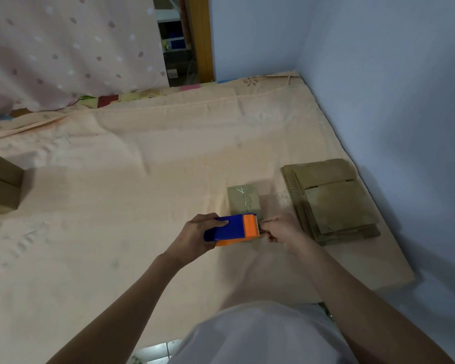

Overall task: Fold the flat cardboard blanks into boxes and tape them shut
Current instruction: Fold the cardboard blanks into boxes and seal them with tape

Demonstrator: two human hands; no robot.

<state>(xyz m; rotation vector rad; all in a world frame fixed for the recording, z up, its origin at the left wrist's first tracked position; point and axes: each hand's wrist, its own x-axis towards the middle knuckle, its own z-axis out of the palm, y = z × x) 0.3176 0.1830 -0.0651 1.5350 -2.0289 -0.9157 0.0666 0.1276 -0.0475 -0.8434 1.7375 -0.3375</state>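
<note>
At the far left edge, two made boxes (0,185) are stacked on the bed (116,179), and they are cut off by the frame. Near the middle, the tape tool (231,228) is held in the left hand (195,239), with the fingers wrapped round its blue body. Its orange end is pointed at the right hand (281,229). Just behind the tool, a small box (244,199) is set on the bed, and shiny tape can be seen on its top. The right hand's fingers are curled at the tool's toothed edge, as if the tape end is being pinched. The tape itself is too thin and clear to be made out, so this is only a guess. To the right, a pile of flat blanks (331,203) is laid close to the wall.

For this step to go well, the tape should be pulled out straight and kept flat, and fingers should be kept off the teeth. The box's near side is hidden by the tool.
</note>
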